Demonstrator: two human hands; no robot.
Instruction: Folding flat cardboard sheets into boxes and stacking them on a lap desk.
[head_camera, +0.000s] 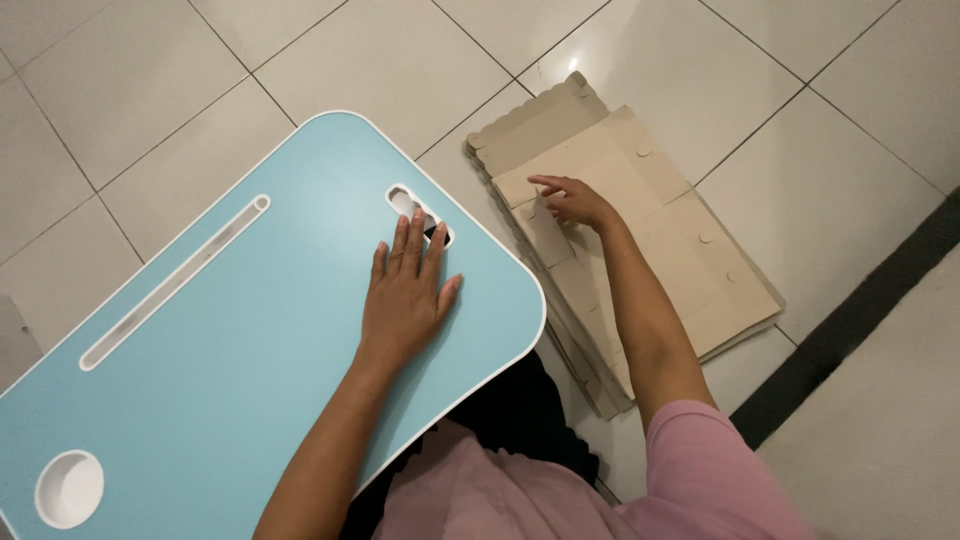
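Note:
My left hand (405, 290) lies flat, fingers apart, on a light blue lap table (230, 330), its fingertips at the table's small handle cut-out (410, 205). My right hand (572, 200) reaches out to a stack of flat, unfolded cardboard boxes (650, 240) on the floor. Its fingers pinch the edge of a flap on the top sheet, near the stack's left side.
The lap table has a long slot (175, 282) and a round cup recess (70, 488). White floor tiles (380, 50) surround everything. A dark strip (850, 330) runs across the floor at right. My pink clothing (560, 490) shows at the bottom.

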